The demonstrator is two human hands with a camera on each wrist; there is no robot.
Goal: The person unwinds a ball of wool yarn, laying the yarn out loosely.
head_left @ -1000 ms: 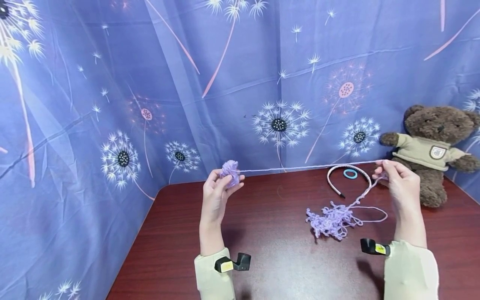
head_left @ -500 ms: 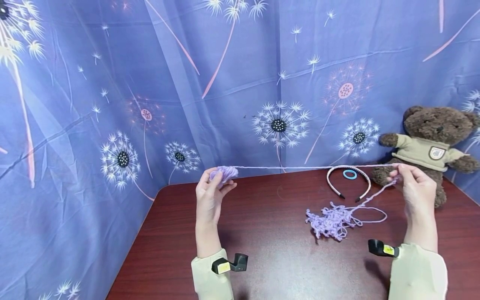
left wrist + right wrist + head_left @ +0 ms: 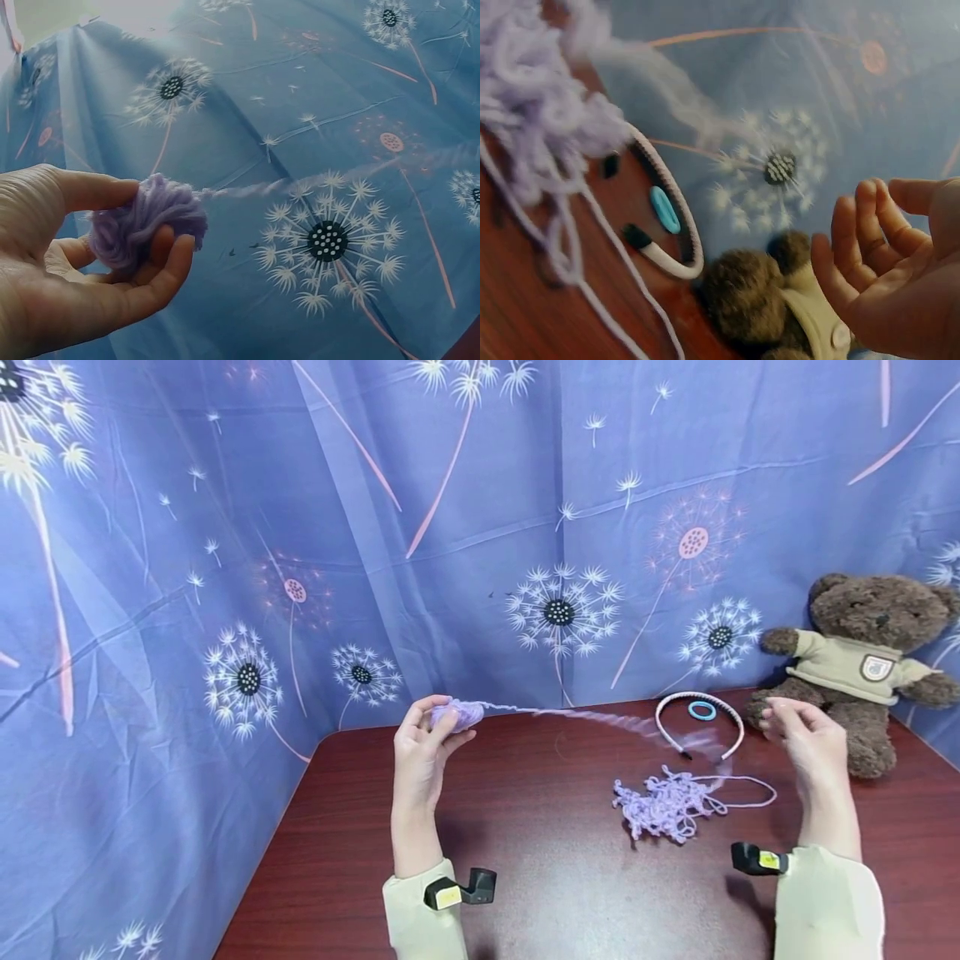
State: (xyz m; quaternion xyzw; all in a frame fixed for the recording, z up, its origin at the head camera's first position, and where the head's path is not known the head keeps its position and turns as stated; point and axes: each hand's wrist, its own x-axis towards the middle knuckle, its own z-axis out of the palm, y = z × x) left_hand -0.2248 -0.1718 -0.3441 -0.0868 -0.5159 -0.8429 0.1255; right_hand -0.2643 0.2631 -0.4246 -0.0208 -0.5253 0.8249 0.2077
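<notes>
A small wound ball of lilac yarn (image 3: 457,715) is gripped between the thumb and fingers of my left hand (image 3: 423,752), raised above the table's back left. In the left wrist view the yarn ball (image 3: 150,225) shows its looped strands, and a twisted strand (image 3: 247,189) runs off to the right. Across the head view that strand sags and blurs, dropping towards a loose, kinked heap of lilac yarn (image 3: 667,806) on the table. My right hand (image 3: 810,739) is raised at the right, fingers loosely bent; no yarn shows between the fingers (image 3: 847,240) in the right wrist view.
A white headband (image 3: 738,718) and a blue ring (image 3: 702,711) lie behind the yarn heap. At the back right sits a brown teddy bear (image 3: 877,610) in a khaki top. A blue dandelion-print cloth (image 3: 480,610) hangs behind the dark red table (image 3: 540,868).
The taut strand between the hands has come out of my right hand and falls slack. My right hand first moved right, then came back a little left. The left hand keeps the ball.
</notes>
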